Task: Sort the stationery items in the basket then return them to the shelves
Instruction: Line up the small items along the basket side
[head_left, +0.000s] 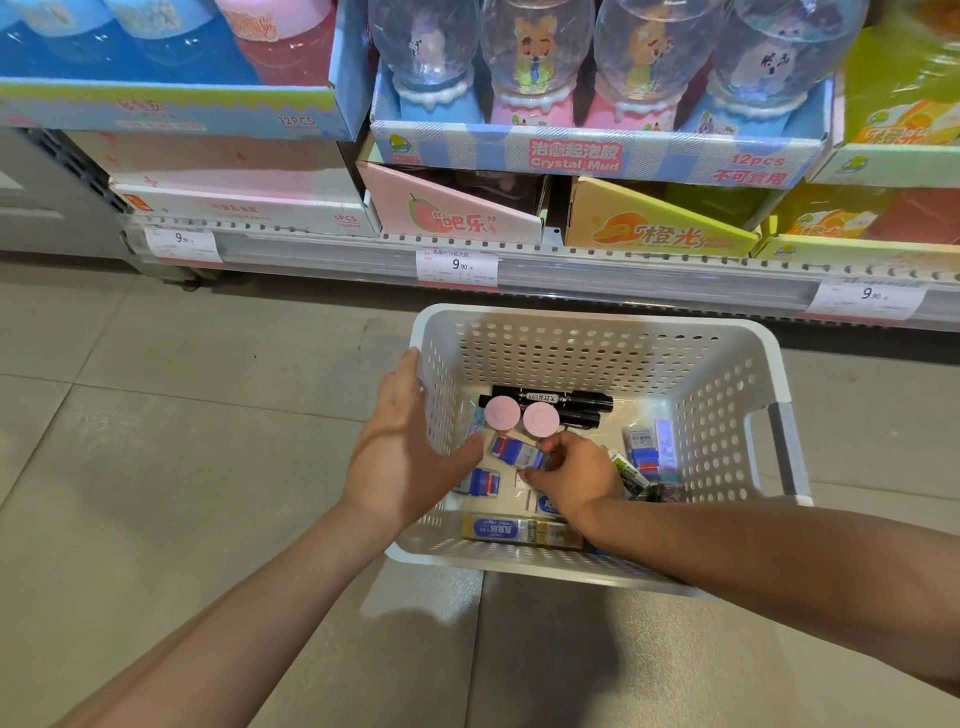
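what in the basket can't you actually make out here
All in the head view:
- Small carton under the right hand: the hand covers most of it.
- Print on the black markers: too small.
- Near-left floor of the basket: hidden by the left hand.
- Dark items at the right wall: blurred, partly behind the forearm.

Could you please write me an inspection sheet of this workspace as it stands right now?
Surface: grey tiled floor; the white perforated basket stands on it.
Job's things: in the basket, two black markers, two pink round lids, blue-and-white erasers, a long yellow-and-blue box.
Clutter: more small packs by the right wall.
Hands: left hand open at the basket's left rim; right hand pinches a blue-and-white eraser.
Cables: nothing seen.
Surroundings: shelf with Crystal Mud display box, price tags.
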